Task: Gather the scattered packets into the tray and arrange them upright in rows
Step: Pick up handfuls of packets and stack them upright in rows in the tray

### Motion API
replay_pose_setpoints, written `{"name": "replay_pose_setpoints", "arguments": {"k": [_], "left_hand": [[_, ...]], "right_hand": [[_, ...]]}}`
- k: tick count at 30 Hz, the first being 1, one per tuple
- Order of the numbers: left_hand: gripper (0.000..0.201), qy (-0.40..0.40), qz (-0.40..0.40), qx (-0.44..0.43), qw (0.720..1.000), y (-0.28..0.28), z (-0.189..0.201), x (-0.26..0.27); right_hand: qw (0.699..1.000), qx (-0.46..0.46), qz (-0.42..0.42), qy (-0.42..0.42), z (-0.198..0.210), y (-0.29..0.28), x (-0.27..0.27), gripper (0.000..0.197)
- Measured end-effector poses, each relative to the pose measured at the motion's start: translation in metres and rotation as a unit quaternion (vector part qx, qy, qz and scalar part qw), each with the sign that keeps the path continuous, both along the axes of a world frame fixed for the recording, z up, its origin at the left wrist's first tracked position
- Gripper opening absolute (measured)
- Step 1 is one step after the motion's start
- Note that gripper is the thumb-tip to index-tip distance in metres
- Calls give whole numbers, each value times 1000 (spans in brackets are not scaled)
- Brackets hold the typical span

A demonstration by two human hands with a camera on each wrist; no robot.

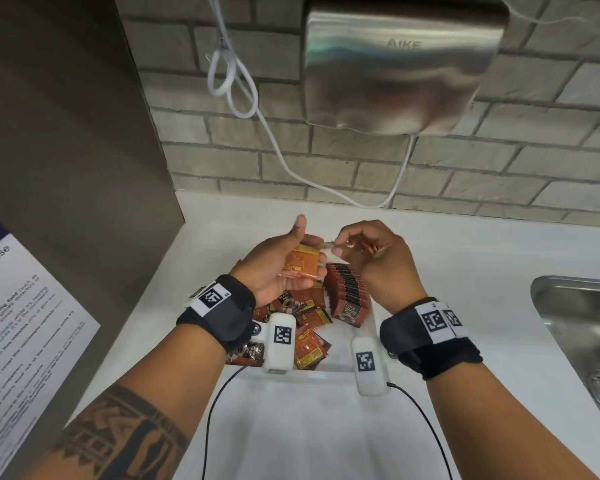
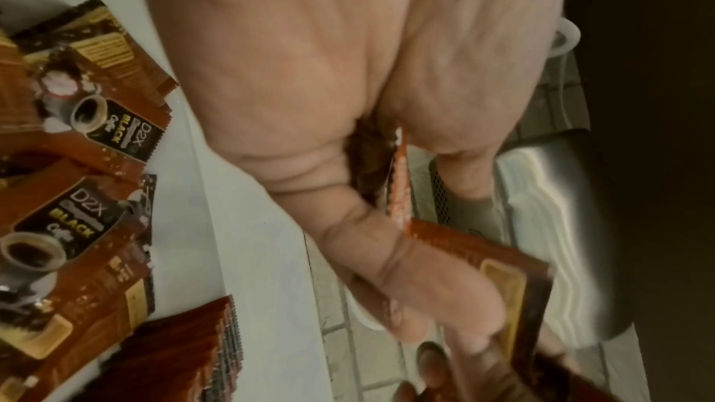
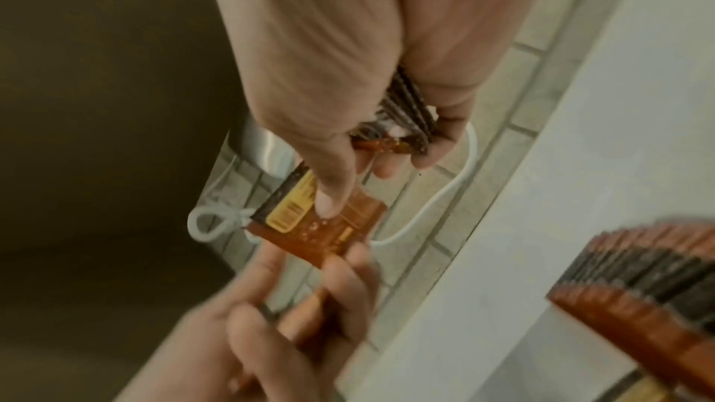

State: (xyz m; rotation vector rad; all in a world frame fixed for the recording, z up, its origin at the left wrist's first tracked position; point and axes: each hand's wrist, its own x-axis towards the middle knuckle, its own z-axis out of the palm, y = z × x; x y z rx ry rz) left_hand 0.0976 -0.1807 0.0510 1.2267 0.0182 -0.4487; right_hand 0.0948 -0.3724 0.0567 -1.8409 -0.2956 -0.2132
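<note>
Left hand (image 1: 274, 268) grips an orange packet (image 1: 300, 263); right hand (image 1: 378, 254) pinches its edge while clutching a bundle (image 3: 406, 115) above the tray (image 1: 326, 372).

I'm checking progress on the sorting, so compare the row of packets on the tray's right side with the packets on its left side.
The right-side row stands upright on edge, packed face to face in one neat line; the left-side packets lie flat and overlap at mixed angles. The row shows mostly top edges, while the loose ones show full printed faces. Both are brown coffee sachets in the white tray.
</note>
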Motion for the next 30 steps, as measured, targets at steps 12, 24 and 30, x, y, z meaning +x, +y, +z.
{"name": "replay_pose_setpoints", "arguments": {"k": [12,24,30], "left_hand": [[28,-108,26,102,989,-2,-6,2],[60,-65,-11,112,992,-15,0,-2],[112,-123,-136,278,943,-20,5,-7]], "right_hand": [[971,126,40,202,-8,0,1,46],[960,167,89,207,-7,6,-8,53],[958,190,56,209,-9,5,-5,52]]}}
